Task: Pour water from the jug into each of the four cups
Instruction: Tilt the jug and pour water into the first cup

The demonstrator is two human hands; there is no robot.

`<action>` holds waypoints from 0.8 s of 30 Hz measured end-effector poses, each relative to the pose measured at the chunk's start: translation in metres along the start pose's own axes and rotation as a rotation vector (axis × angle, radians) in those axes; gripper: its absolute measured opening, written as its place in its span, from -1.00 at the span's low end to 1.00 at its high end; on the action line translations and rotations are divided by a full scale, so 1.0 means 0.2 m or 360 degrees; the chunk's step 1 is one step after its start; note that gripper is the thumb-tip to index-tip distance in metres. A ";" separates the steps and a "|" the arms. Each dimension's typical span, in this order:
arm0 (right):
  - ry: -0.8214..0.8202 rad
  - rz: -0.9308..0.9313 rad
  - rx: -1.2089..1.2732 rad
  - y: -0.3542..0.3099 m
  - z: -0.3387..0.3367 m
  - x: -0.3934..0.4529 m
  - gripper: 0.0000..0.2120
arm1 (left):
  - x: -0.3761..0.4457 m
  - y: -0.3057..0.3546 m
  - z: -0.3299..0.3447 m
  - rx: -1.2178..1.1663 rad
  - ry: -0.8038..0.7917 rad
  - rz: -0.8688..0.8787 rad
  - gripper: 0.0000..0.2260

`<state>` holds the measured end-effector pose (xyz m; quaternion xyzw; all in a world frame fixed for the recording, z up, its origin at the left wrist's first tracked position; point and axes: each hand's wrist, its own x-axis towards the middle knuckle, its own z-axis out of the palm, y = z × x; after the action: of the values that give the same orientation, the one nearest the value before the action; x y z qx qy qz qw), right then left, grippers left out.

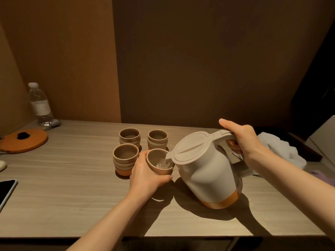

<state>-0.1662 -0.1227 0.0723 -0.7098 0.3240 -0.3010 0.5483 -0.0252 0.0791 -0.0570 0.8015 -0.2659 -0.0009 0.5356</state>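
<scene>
Right of centre, the jug (204, 171) tilts left, spout over a lifted cup (159, 163) so water lands inside. The right hand (241, 138) wraps its handle; the left hand (146, 174) cups the cup steady. 3 cups (129, 135) wait behind on the table (72, 178).

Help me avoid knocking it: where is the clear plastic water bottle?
The clear plastic water bottle stands upright at the table's far left corner against the wall, just behind the round orange lid.
</scene>
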 end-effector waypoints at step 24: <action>-0.0016 0.0018 0.0094 0.01 -0.01 0.01 -0.52 | 0.01 0.03 0.02 -0.0105 0.0022 -0.0055 -0.14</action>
<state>-0.1671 -0.1257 0.0718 -0.6928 0.3163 -0.3037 0.5724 -0.0277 0.0738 -0.0538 0.7879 -0.2481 -0.0135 0.5635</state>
